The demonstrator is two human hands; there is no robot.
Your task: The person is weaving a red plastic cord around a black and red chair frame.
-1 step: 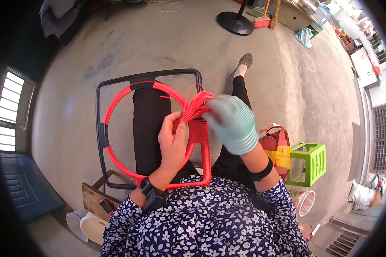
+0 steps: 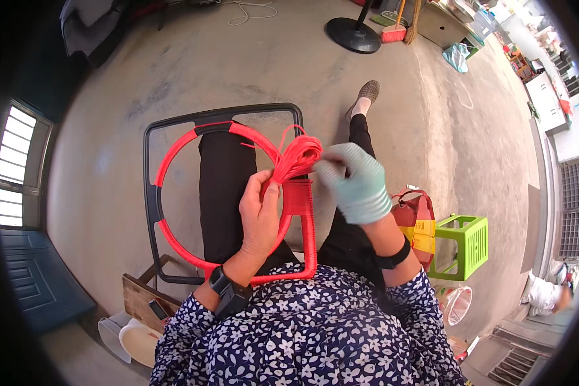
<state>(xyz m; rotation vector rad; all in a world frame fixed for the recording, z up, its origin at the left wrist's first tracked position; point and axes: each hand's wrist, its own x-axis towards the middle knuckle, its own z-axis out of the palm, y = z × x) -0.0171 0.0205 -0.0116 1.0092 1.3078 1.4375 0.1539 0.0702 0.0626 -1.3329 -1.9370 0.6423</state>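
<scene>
My bare left hand (image 2: 261, 215) pinches the gathered end of a looped bundle of red cord (image 2: 297, 158) between thumb and fingers. The loops fan up and to the right, and a loose strand arcs above them. Beside the bundle, my right hand (image 2: 356, 183) wears a pale green and white striped glove. Its fingers curl toward the loops with a small gap; whether a strand lies in them is hidden. Under both hands, a black frame (image 2: 147, 143) rests across my lap. Red cord wraps tightly around its inner ring (image 2: 174, 151) and a near corner, leaving black stretches bare.
A green plastic stool (image 2: 473, 248) stands at the right, next to a red and yellow bag (image 2: 419, 228). Beyond are a round black stand base (image 2: 354, 35) and a broom (image 2: 394, 32). At the lower left is a wooden stool (image 2: 141, 299) with a phone on it.
My gloved right hand has drawn slightly right and down, away from the red bundle, so its loops show more fully. My left hand keeps its pinch.
</scene>
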